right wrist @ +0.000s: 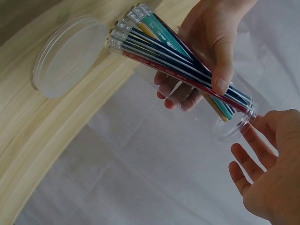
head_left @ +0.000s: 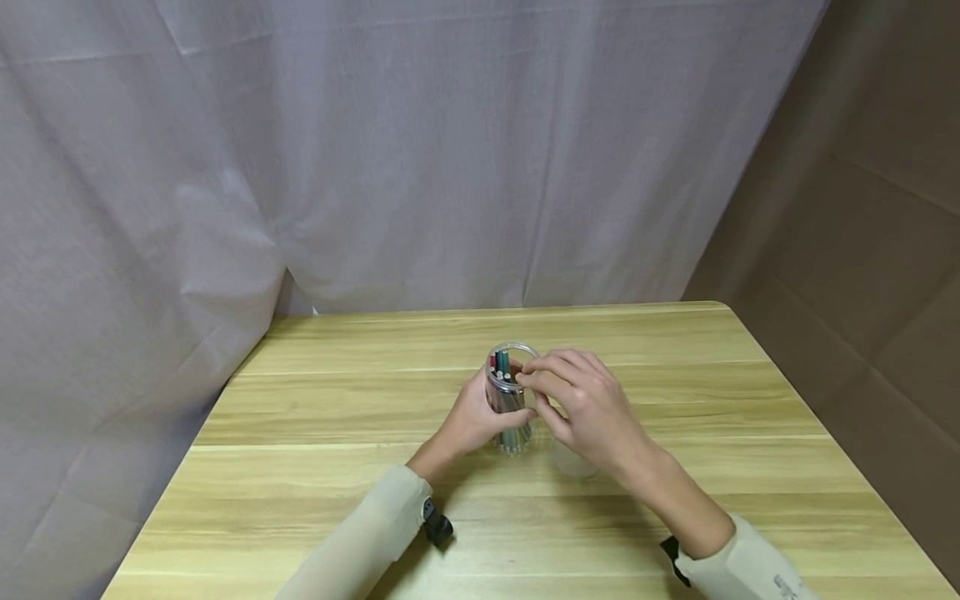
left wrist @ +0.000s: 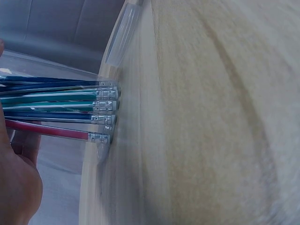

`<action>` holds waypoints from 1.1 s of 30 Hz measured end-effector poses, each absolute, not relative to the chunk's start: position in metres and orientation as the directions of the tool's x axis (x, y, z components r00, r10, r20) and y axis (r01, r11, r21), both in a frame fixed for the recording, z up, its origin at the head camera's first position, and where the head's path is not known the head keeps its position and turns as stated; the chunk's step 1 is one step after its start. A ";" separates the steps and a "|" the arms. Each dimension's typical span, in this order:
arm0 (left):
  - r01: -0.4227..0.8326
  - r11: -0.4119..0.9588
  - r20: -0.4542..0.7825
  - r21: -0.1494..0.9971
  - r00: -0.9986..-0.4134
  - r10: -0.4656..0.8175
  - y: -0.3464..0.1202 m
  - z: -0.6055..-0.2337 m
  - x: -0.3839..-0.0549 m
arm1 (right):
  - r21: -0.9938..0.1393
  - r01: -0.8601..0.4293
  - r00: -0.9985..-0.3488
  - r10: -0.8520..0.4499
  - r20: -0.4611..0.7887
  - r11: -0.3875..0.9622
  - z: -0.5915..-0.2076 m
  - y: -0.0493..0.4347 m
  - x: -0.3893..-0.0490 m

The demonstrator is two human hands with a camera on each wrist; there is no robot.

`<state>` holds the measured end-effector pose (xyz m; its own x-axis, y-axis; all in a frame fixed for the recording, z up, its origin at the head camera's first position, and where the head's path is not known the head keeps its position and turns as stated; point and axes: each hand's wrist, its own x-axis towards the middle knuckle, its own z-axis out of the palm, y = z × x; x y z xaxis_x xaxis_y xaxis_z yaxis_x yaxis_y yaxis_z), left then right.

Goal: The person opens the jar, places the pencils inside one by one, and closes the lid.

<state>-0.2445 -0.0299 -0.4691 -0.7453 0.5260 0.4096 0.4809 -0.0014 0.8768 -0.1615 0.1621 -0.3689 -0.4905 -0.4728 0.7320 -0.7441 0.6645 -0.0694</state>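
Note:
A clear plastic jar [head_left: 512,417] full of pencils stands slightly tilted in my left hand [head_left: 480,408]. The fingers curl round its side, and the thumb lies across the front. Inside are several pencils [right wrist: 168,51], dark blue, green, red and a yellowish one, with silver ferrules and eraser ends down at the jar's base. At the open mouth, my right hand [head_left: 588,408] pinches with thumb and forefinger at a pencil's upper end. Its other fingers [right wrist: 246,164] hang loose outside the rim. Part of that pencil is hidden by the fingertips.
A round translucent lid [right wrist: 70,56] lies on the wooden table [head_left: 300,500], partly under the right hand in the head view. Behind the table's far edge hangs a pale grey cloth [head_left: 412,167], and a brown cloth [head_left: 862,250] is at the right.

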 end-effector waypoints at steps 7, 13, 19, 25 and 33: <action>0.483 -0.017 0.420 0.875 -0.744 0.520 -0.030 -0.470 -0.244 | -0.061 -0.738 -0.494 -0.476 0.728 0.672 -0.368 0.162 -0.160; 0.472 0.009 0.401 0.882 -0.759 0.513 -0.030 -0.469 -0.243 | -0.083 -0.727 -0.506 -0.450 0.736 0.682 -0.366 0.163 -0.160; 0.480 -0.001 0.411 0.877 -0.751 0.516 -0.029 -0.469 -0.245 | -0.072 -0.729 -0.515 -0.477 0.712 0.681 -0.368 0.165 -0.159; 0.483 -0.017 0.420 0.875 -0.742 0.523 -0.029 -0.468 -0.245 | -0.080 -0.732 -0.516 -0.473 0.714 0.677 -0.369 0.164 -0.159; 0.484 -0.020 0.423 0.875 -0.743 0.519 -0.028 -0.469 -0.246 | -0.192 -0.669 -0.583 -0.346 0.735 0.718 -0.370 0.184 -0.149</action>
